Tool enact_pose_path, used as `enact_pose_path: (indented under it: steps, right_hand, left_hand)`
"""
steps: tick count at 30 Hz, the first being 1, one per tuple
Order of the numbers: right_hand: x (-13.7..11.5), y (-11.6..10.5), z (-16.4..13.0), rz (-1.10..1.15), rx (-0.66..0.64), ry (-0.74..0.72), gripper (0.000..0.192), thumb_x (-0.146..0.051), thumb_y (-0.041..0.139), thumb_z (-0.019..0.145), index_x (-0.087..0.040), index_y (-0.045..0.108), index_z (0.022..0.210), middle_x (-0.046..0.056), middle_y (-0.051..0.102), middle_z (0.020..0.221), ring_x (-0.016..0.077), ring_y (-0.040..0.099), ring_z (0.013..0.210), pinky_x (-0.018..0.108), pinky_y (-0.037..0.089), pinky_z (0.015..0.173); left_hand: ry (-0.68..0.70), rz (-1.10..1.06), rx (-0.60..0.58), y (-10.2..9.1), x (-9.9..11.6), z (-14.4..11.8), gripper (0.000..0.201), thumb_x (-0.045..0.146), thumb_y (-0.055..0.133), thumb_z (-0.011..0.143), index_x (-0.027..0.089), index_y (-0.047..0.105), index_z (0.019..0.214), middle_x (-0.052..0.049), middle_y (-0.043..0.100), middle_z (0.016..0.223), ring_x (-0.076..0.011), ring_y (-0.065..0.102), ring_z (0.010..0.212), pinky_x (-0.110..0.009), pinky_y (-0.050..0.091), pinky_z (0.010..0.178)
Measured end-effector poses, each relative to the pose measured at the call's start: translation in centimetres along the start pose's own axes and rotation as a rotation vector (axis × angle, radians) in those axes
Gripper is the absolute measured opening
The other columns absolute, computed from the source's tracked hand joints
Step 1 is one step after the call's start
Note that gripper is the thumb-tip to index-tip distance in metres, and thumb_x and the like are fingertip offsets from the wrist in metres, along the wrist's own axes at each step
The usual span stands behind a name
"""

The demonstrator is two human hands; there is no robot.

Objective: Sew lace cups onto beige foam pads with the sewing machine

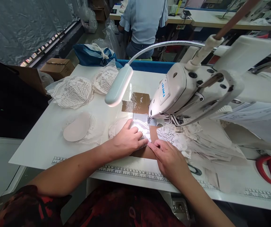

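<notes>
Two hands sit flat on the desk (43, 142), just in front of the sewing machine (173, 94) head. Our left hand (128, 140) presses a white lace piece (140, 126) down — fingers spread, nothing gripped, just pinning it. Our right hand (170, 160) lies palm-down w/ fingertips meeting the left's at the lace edge, over a brown card strip (153, 134); it isn't closed on anything either. Lace lies ahead of both hands, directly under the lamp (118, 85), running left–right toward the needle area. Left hand's nearer the needle; right sits a bit closer to us.
</notes>
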State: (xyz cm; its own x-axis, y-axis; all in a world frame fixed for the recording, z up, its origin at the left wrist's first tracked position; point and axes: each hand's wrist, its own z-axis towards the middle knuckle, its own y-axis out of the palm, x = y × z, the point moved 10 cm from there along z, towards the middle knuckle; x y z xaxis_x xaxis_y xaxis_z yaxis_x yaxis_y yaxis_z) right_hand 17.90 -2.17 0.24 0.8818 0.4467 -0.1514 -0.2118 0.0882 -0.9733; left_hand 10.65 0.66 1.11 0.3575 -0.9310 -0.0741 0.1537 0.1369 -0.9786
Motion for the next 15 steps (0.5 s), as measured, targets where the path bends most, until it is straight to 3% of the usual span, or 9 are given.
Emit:
enact_pose_path:
  steps: [7,10,15]
  right_hand:
    - [1.2,-0.7,-0.2,0.178,0.034,0.013,0.039,-0.006,0.037,0.087,-0.017,0.063,0.114,0.008,0.064,0.096,0.0175,0.057,0.082,0.028,0.047,0.069]
    - [1.4,-0.5,0.0,0.173,0.022,0.026,0.043,-0.004,0.037,0.085,-0.018,0.06,0.119,0.008,0.064,0.099,0.0175,0.057,0.084,0.029,0.047,0.07]
    - [0.8,0.1,0.8,0.034,-0.032,0.029,0.042,-0.003,0.038,0.084,-0.016,0.064,0.114,0.008,0.062,0.088,0.0182,0.054,0.076,0.027,0.042,0.062]
  left_hand:
    - [-0.017,-0.023,0.003,-0.1,0.0,0.0,0.031,0.016,0.05,0.09,0.018,0.059,0.119,-0.005,0.059,0.082,-0.0201,0.054,0.078,-0.059,0.03,0.096]
    - [-0.015,-0.044,0.017,-0.4,-0.1,0.1,0.031,0.018,0.05,0.09,0.019,0.06,0.12,-0.01,0.06,0.099,-0.0235,0.055,0.09,-0.057,0.03,0.098]
    - [0.016,-0.14,-0.003,-0.2,-0.1,0.2,0.03,0.017,0.042,0.094,0.016,0.06,0.118,-0.013,0.055,0.125,-0.0223,0.054,0.099,-0.039,0.043,0.087]
